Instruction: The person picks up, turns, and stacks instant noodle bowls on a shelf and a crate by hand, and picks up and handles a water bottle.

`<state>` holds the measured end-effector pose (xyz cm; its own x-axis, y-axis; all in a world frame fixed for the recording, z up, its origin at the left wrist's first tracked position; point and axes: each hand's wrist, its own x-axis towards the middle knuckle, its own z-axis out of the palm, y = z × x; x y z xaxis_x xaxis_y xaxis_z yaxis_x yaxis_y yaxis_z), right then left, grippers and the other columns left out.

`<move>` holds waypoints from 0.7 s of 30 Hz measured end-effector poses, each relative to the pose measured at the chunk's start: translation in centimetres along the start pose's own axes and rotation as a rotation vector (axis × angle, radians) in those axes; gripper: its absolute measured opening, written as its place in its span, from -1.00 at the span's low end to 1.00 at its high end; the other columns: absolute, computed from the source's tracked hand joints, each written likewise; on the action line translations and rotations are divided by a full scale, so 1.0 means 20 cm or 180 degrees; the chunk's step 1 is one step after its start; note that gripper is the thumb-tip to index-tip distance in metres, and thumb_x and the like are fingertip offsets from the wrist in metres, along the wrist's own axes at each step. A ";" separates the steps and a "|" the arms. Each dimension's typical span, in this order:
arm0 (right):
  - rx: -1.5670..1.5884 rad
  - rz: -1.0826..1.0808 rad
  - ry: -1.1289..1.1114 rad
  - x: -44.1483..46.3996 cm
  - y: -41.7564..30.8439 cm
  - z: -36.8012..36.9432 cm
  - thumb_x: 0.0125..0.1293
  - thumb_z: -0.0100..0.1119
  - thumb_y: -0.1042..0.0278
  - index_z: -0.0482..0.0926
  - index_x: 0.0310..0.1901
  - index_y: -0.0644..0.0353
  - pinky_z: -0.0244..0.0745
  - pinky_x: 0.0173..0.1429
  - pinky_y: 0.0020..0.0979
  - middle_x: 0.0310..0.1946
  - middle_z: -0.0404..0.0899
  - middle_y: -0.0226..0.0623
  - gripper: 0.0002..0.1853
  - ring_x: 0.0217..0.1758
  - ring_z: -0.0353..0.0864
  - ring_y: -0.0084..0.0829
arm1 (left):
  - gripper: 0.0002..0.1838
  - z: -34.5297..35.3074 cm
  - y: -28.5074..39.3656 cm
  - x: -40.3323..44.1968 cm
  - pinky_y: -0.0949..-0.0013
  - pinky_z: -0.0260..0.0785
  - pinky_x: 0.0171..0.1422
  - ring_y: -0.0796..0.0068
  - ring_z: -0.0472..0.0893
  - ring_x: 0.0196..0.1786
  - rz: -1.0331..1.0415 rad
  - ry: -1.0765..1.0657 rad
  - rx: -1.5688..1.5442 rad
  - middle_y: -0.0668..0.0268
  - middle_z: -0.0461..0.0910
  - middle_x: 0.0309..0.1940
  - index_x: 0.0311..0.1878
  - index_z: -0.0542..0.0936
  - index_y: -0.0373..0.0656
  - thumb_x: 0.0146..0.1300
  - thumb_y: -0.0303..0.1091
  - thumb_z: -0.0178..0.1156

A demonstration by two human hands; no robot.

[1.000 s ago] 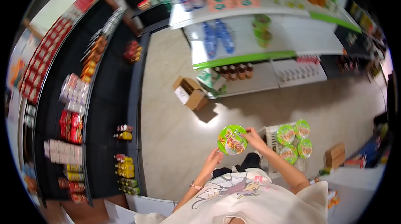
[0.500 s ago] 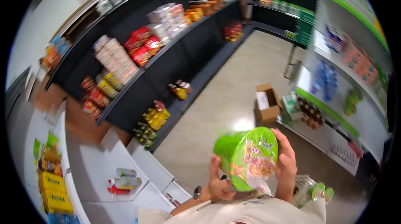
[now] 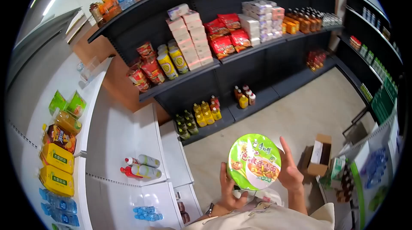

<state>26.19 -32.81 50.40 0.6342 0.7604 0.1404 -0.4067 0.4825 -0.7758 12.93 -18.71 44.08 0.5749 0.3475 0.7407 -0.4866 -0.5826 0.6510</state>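
A green round tub of instant noodles (image 3: 254, 162) is held up in front of my body, its printed lid facing the camera. My left hand (image 3: 231, 193) grips it from the lower left, with the thumb and fingers at its edge. On the other side, my right hand (image 3: 292, 172) supports its right edge, fingers pointing upward. A watch sits on my left wrist. The underside of the tub is hidden.
Dark shelves (image 3: 274, 95) ahead hold red bags (image 3: 222, 46), stacked pink boxes (image 3: 198, 43) and bottles. White shelves (image 3: 124, 144) stand at the left. An open cardboard box (image 3: 319, 157) lies on the floor at the right, beside another shelf.
The view has swung left, towards the dark and white shelves. Both hands have kept the tub, now raised with its lid facing the camera. The other tubs have left the view.
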 end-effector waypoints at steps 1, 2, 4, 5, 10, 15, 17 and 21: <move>-0.0110 -0.0059 -0.0107 0.12 -0.01 -0.01 -0.07 0.20 -0.07 -0.29 0.40 0.13 -0.09 0.39 -0.17 0.33 -0.01 0.01 0.11 0.39 0.01 -0.14 | -0.18 -0.02 -0.06 0.08 -0.04 -0.16 0.38 -0.20 -0.10 0.40 -0.0113 0.0002 0.0023 -0.27 -0.19 0.34 0.35 0.07 -0.01 -0.05 -0.38 0.14; -0.0208 -0.0116 -0.0212 0.23 -0.01 -0.03 -0.07 0.20 -0.07 -0.31 0.40 0.12 -0.13 0.40 -0.17 0.33 -0.03 0.02 0.13 0.40 -0.01 -0.14 | -0.17 -0.04 -0.12 0.15 -0.04 -0.15 0.38 -0.21 -0.09 0.40 -0.0233 0.0001 0.0050 -0.28 -0.18 0.34 0.36 0.06 -0.02 -0.05 -0.38 0.14; -0.0289 -0.0146 -0.0448 0.45 -0.01 -0.06 -0.07 0.20 -0.04 -0.42 0.39 0.09 -0.24 0.42 -0.19 0.36 -0.12 0.06 0.16 0.43 -0.09 -0.14 | -0.19 -0.06 -0.27 0.28 -0.01 -0.13 0.38 -0.20 -0.10 0.40 -0.0494 0.0074 -0.0009 -0.26 -0.16 0.34 0.35 0.06 -0.17 -0.02 -0.35 0.13; -0.0408 -0.0185 -0.0476 0.55 0.00 -0.09 -0.07 0.19 -0.03 -0.45 0.39 0.09 -0.24 0.42 -0.19 0.36 -0.12 0.07 0.16 0.43 -0.09 -0.14 | -0.20 -0.07 -0.34 0.36 0.00 -0.12 0.38 -0.19 -0.09 0.40 -0.0529 0.0007 0.0030 -0.25 -0.16 0.34 0.35 0.06 -0.20 -0.02 -0.34 0.13; -0.0640 -0.0237 -0.0709 1.00 0.10 -0.19 -0.03 0.17 0.15 -0.54 0.37 0.04 -0.25 0.42 -0.19 0.37 -0.16 0.07 0.15 0.43 -0.10 -0.16 | -0.23 -0.14 -0.61 0.68 0.06 -0.11 0.39 -0.09 -0.07 0.41 -0.0744 -0.0040 0.0032 -0.16 -0.14 0.36 0.34 0.06 -0.26 0.04 -0.34 0.11; -0.0368 0.0366 -0.0839 1.29 0.24 -0.21 -0.02 0.19 0.18 -0.54 0.37 -0.01 -0.26 0.42 -0.12 0.38 -0.20 0.06 0.14 0.44 -0.13 -0.13 | -0.26 -0.24 -0.75 0.76 0.08 -0.13 0.40 -0.06 -0.06 0.42 -0.1216 0.0226 0.0136 -0.12 -0.12 0.37 0.36 0.04 -0.21 0.09 -0.39 0.09; -0.0601 0.0634 -0.0946 1.39 0.30 -0.21 0.00 0.18 0.20 -0.50 0.38 0.00 -0.21 0.40 -0.06 0.39 -0.23 0.05 0.11 0.45 -0.16 -0.12 | -0.27 -0.28 -0.82 0.76 0.08 -0.14 0.41 -0.05 -0.05 0.42 -0.1456 0.0393 0.0152 -0.11 -0.10 0.37 0.36 0.04 -0.20 0.10 -0.41 0.07; -0.0793 0.0892 -0.1194 1.64 0.41 -0.14 0.00 0.15 0.27 -0.46 0.39 0.06 -0.13 0.37 -0.08 0.39 -0.21 0.05 0.08 0.44 -0.14 -0.12 | -0.29 -0.40 -0.97 0.78 0.11 -0.19 0.42 0.02 -0.05 0.42 -0.1795 0.0845 -0.0002 -0.08 -0.07 0.37 0.35 0.04 -0.30 0.12 -0.43 0.05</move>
<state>45.64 -5.14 46.96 0.2260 0.9707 0.0818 -0.3292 0.1551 -0.9314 26.14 3.84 44.18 0.5604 0.7725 0.2987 -0.1561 -0.2557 0.9541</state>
